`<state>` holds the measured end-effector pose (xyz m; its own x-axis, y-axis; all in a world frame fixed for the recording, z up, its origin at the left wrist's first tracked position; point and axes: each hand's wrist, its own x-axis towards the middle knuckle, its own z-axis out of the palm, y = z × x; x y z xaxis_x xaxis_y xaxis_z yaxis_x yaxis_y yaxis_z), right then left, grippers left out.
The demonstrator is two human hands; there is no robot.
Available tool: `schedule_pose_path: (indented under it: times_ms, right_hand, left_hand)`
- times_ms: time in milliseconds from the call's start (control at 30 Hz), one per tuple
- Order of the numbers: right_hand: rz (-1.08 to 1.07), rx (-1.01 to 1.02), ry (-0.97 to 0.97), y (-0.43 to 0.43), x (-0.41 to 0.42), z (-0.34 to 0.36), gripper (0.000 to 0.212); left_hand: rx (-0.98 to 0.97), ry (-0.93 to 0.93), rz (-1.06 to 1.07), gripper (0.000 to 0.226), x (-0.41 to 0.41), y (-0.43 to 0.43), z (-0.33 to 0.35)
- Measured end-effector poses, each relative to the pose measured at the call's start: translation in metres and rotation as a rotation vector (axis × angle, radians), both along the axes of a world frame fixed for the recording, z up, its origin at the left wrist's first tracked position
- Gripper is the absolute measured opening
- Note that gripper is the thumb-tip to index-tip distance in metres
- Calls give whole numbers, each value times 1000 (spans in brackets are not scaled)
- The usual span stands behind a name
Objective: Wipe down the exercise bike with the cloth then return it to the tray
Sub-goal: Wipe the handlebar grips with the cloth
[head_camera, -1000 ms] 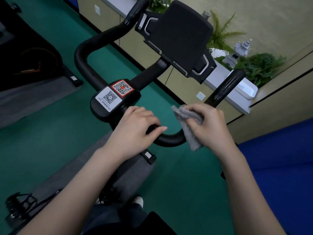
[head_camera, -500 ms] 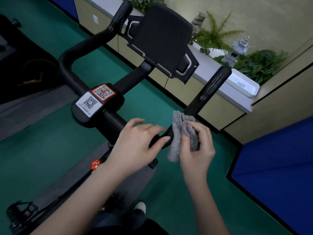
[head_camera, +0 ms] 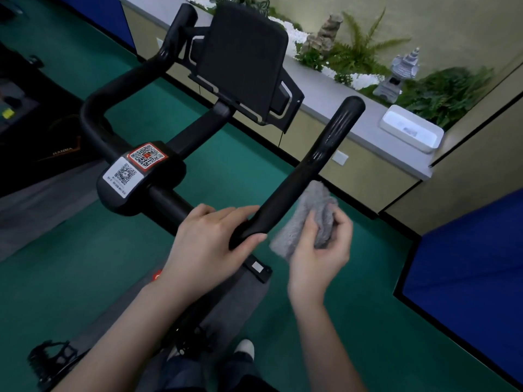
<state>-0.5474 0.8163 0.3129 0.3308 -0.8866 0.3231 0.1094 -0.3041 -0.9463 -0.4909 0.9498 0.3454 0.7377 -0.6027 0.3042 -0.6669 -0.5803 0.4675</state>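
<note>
**Cloth held beside the handlebar**

The grey cloth (head_camera: 307, 219) is bunched and gripped in the right hand (head_camera: 319, 256), whose fingers are curled round it. It is held just beside the right arm of the handlebar (head_camera: 305, 176) of the exercise bike (head_camera: 161, 190); whether it touches the bar cannot be told. The bend of the same bar is clasped by the left hand (head_camera: 212, 241), with fingers laid over the top and the thumb underneath. The white tray (head_camera: 396, 128) is seen well apart from the cloth, near the right end of the grey bench (head_camera: 359, 131), beside the plants (head_camera: 444, 91).
</note>
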Motion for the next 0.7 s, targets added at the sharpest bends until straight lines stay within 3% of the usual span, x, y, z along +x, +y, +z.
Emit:
schedule_pose_path:
  times_ms: [567,700]
  right_hand:
    - [30,422,-81,17,19,-6,14]
    - [123,553,-90,32,10,-19,10]
  left_hand:
    - [-44,-41,58,43,-4,-4,-3]
    - [-40,-33,42,43,-3,-4,-3]
